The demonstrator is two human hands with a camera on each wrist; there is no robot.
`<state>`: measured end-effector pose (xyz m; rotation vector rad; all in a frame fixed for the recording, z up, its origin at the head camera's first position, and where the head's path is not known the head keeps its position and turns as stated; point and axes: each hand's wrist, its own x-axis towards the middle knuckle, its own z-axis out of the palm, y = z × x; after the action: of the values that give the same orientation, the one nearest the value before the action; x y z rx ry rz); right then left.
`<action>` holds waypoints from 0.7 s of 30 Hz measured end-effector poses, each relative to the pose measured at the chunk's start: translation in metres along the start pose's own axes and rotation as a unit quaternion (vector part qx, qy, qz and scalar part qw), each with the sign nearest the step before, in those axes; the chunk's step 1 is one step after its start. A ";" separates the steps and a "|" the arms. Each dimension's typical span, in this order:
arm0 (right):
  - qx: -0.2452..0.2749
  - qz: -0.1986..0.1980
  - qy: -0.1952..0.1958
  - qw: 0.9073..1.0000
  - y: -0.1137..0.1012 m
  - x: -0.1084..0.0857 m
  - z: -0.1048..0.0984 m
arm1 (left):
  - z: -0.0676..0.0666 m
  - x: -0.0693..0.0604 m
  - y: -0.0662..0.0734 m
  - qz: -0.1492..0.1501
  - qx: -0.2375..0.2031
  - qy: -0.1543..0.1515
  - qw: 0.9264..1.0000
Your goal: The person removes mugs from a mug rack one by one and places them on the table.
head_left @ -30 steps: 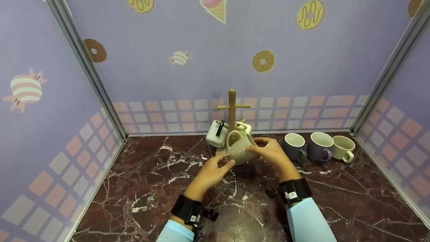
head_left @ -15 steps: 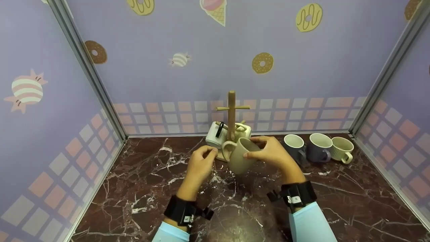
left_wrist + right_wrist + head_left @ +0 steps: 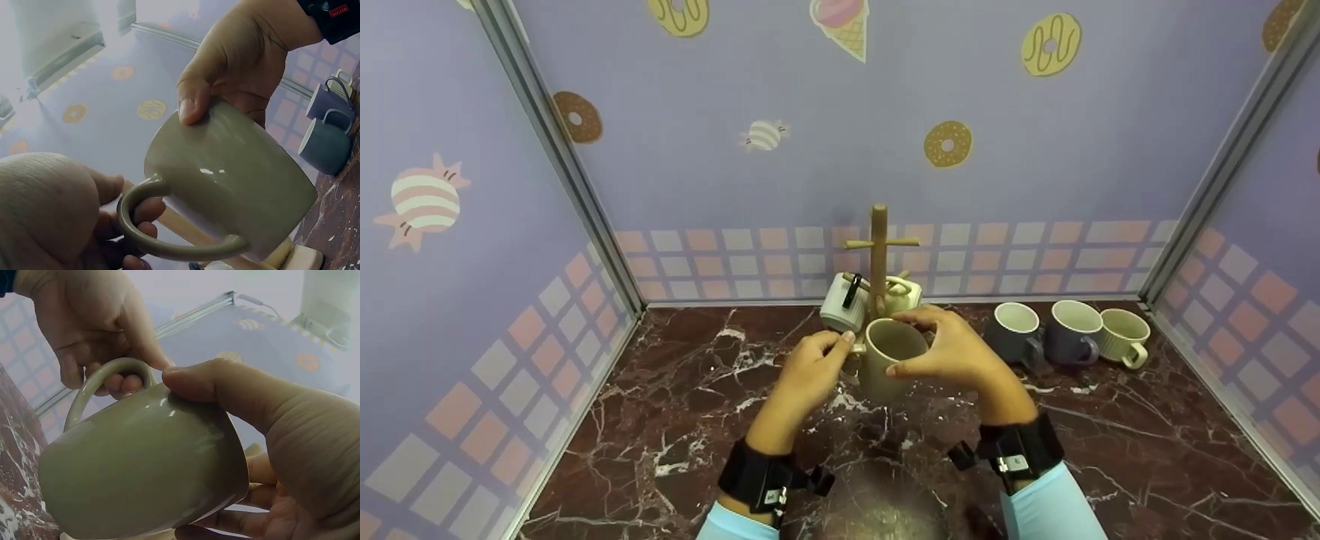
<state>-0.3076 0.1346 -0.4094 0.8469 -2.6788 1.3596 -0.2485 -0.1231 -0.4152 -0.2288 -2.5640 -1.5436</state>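
Observation:
A glossy grey-beige mug (image 3: 885,379) is held in the air in front of the wooden mug stand (image 3: 878,255), its mouth facing up in the head view and its handle to the left. My right hand (image 3: 964,360) grips it near the rim, with the thumb (image 3: 197,382) on the near side and fingers across the mouth. At the handle (image 3: 140,233), my left hand (image 3: 810,371) pinches with thumb and fingers, some fingers showing through the loop (image 3: 126,382). On the stand's lower pegs hang a white mug with a black handle (image 3: 840,304) and a cream mug (image 3: 906,295).
A dark grey-blue mug (image 3: 1011,337), a purple-grey mug (image 3: 1071,341) and a ribbed cream mug (image 3: 1119,341) stand upright in a row at the right. Two upper pegs (image 3: 904,242) of the stand carry nothing. Patterned walls close in the marbled tabletop (image 3: 682,435).
My left hand has let go of the mug's lower part and taken its handle. In my right hand the mug has turned its mouth upward and come slightly nearer.

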 end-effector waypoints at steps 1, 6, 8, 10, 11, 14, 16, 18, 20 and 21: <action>0.001 -0.001 0.000 1.000 0.000 0.000 0.000 | 0.000 0.000 0.000 -0.003 -0.011 -0.007 1.000; 0.006 -0.003 -0.007 1.000 -0.001 -0.001 0.001 | 0.000 -0.002 0.001 -0.025 -0.049 -0.029 0.998; 0.005 -0.003 -0.010 1.000 -0.001 -0.001 0.001 | -0.001 -0.002 0.002 -0.030 -0.052 -0.031 0.998; 0.002 -0.002 -0.009 1.000 -0.002 -0.001 0.001 | -0.001 -0.002 0.003 -0.033 -0.055 -0.032 0.997; 0.001 0.000 -0.008 1.000 -0.002 -0.002 0.001 | -0.001 -0.002 0.003 -0.036 -0.057 -0.031 0.997; 0.001 0.002 -0.004 1.000 -0.003 -0.002 0.002 | -0.001 -0.001 0.004 -0.032 -0.044 -0.013 0.998; 0.001 0.003 -0.002 1.000 -0.004 -0.003 0.004 | -0.002 -0.001 0.004 -0.030 -0.035 -0.001 0.999; 0.003 0.003 -0.001 1.000 -0.006 -0.003 0.007 | -0.004 -0.001 0.004 -0.032 -0.028 0.008 0.999; 0.010 0.003 0.000 1.000 -0.007 -0.003 0.011 | -0.008 -0.002 0.004 -0.034 -0.024 0.017 0.999; 0.015 0.002 0.001 1.000 -0.008 -0.003 0.013 | -0.010 -0.002 0.004 -0.035 -0.022 0.021 0.999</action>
<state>-0.2978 0.1223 -0.4123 0.8439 -2.6668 1.4036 -0.2456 -0.1304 -0.4079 -0.1108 -2.5326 -1.6124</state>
